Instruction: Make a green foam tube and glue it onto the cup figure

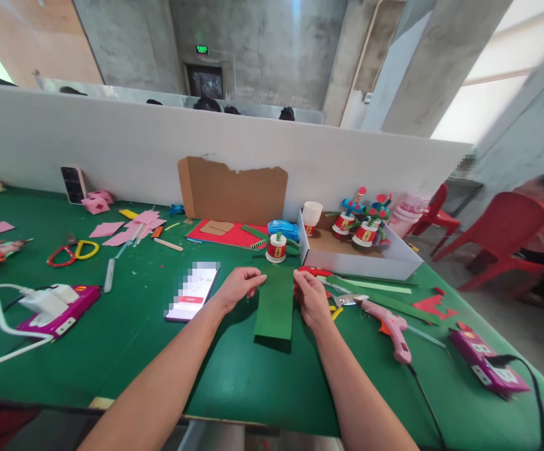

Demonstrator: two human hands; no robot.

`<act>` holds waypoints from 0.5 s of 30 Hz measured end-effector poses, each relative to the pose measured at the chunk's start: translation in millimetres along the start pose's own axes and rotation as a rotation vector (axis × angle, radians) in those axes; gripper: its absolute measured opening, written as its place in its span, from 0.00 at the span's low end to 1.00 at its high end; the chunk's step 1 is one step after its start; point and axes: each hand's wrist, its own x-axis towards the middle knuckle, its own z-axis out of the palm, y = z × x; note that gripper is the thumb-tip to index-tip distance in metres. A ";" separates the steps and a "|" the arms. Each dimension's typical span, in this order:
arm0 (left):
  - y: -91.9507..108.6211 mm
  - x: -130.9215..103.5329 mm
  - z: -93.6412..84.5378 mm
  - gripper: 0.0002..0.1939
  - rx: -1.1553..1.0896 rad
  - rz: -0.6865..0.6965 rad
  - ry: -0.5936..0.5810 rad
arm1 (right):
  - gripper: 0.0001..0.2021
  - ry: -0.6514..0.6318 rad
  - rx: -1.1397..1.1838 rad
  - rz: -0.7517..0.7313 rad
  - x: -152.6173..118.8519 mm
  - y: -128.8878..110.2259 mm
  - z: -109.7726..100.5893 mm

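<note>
A strip of green paper [275, 307] is held just above the table between my two hands. My left hand [241, 288] pinches its upper left edge, and my right hand [311, 297] pinches the upper right edge. Just behind the paper stands a small red-and-white paper cup figure [277, 248] with coiled green arms. To the left of my left hand lies a lit phone [193, 292]. Beside my right hand are metal scissors [342, 303] with yellow handles, and a pink glue gun [391, 329] rests further right.
A white box [356, 262] holds more cup figures and a white cup. Purple power strips lie at left [60, 313] and right [487, 366]. Red-and-yellow scissors [72, 252] and pink paper pieces [135, 227] are on the left. A white partition [135, 144] borders the table's back.
</note>
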 end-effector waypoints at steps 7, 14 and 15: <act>-1.6 -0.3 1.3 0.19 0.033 0.008 -0.019 | 0.19 -0.170 -0.190 -0.001 -9.8 4.9 7.2; -4.5 -1.1 4.9 0.18 0.095 -0.037 -0.117 | 0.18 -0.105 -0.368 -0.159 -3.6 13.0 1.9; -4.4 -0.9 4.3 0.18 0.101 -0.035 -0.115 | 0.19 -0.075 -0.403 -0.197 -2.2 11.4 0.3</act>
